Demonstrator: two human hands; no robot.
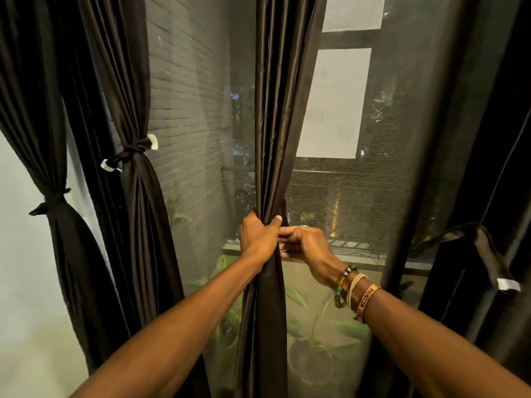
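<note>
Behind the fingers is a window screen [402, 182]. Left hand [260, 239] grips the gathered curtain [275, 124]. Right hand [304, 244], touching its thumb, pinches a dark band [285, 212].

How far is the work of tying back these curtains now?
Done: the far-left curtain and second curtain are knotted. In hand: the left hand grips the gathered middle curtain, the right hand pinches it at its edge. Left: tie it; the right-edge curtain seems untied.
</note>
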